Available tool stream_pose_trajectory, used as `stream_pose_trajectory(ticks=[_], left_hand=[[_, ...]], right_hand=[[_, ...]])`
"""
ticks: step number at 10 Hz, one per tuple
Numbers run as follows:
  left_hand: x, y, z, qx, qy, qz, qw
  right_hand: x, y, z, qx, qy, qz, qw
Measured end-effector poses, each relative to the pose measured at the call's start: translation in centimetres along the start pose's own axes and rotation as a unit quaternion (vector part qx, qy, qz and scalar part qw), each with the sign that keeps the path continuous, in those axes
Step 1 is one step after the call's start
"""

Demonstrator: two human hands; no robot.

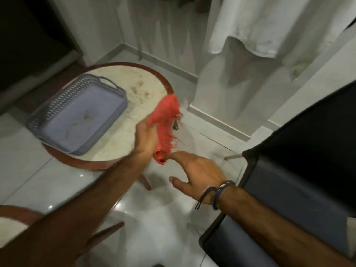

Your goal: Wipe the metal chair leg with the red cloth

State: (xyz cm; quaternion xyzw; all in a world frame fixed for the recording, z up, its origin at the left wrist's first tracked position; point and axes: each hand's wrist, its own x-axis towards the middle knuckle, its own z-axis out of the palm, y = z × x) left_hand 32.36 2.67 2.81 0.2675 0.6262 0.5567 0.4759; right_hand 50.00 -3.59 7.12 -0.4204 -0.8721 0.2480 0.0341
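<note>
Pale glossy floor tiles [169, 224] and white curtains [250, 26] are filling the background, and a dark chair [300, 160] is being cut off by the right edge, so that only its black back and part of its grey seat are being shown. One short stretch of a pale metal chair leg [233, 156] is being glimpsed past the corner of the backrest; its lower end and its foot are being blurred, and the other legs are being hidden entirely. A round table [127, 81] with a dark wooden rim is being occupied by a grey basket [77, 114]. Beyond the table's right edge the red cloth [166, 124] is being held up in the air, bunched and trailing frayed threads, well apart from the leg. It is being judged light, limp and prone to slipping through a loose grip, so a wadded handful is being favoured over an edge. The left hand [145, 140] is being closed around its middle, while the right hand [194, 175] is being spread open, one fingertip touching the cloth's lower end. A small dark thing behind the cloth cannot be identified.
</note>
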Motion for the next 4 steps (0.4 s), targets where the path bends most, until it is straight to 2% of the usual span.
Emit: stream_pose_trajectory(ticks=[1, 2, 3, 4], left_hand=[[4.0, 2.2, -8.5, 0.263, 0.068, 0.143, 0.952], [8.3, 5.6, -16.5, 0.434, 0.120, 0.290, 0.845], [13.0, 4.0, -22.4, 0.584, 0.068, 0.250, 0.769], [14.5, -0.1, -24.4, 0.571, -0.072, 0.142, 0.805]], right_hand=[[-0.7, -2.3, 1.2, 0.032, -0.065, 0.020, 0.997], [-3.3, -2.2, 3.2, 0.084, -0.081, 0.067, 0.991], [-6.8, -0.8, 5.7, 0.129, -0.096, 0.120, 0.980], [-12.3, 0.4, 9.0, 0.155, -0.045, 0.182, 0.970]])
